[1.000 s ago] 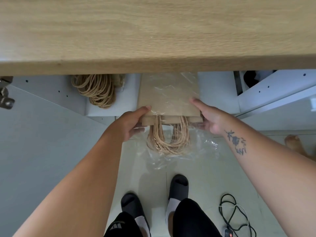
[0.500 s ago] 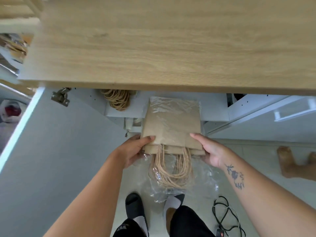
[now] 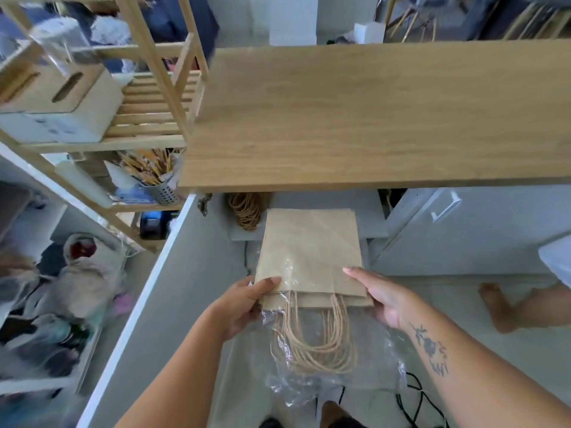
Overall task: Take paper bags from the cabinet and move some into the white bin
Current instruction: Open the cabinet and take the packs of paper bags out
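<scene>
A flat stack of brown paper bags [image 3: 310,251] in a clear plastic wrap [image 3: 333,381] is held out in front of the open cabinet [image 3: 374,217], below the wooden counter. My left hand [image 3: 244,304] grips the stack's near left corner and my right hand [image 3: 383,299] grips the near right corner. The twisted paper handles [image 3: 315,341] hang down toward me. A second bundle of bag handles [image 3: 247,210] stays on the cabinet shelf. No white bin is in view.
The wooden counter [image 3: 370,118] overhangs the cabinet. The open grey cabinet door [image 3: 173,288] stands at my left, another white door [image 3: 463,230] at the right. A wooden rack [image 3: 148,118] with boxes is at the left. Another person's bare foot [image 3: 500,307] and black cables [image 3: 417,400] are on the floor.
Both hands have drawn the bag stack out of the cabinet toward me. My view has pulled back and up, so the rack and the counter's far side now show.
</scene>
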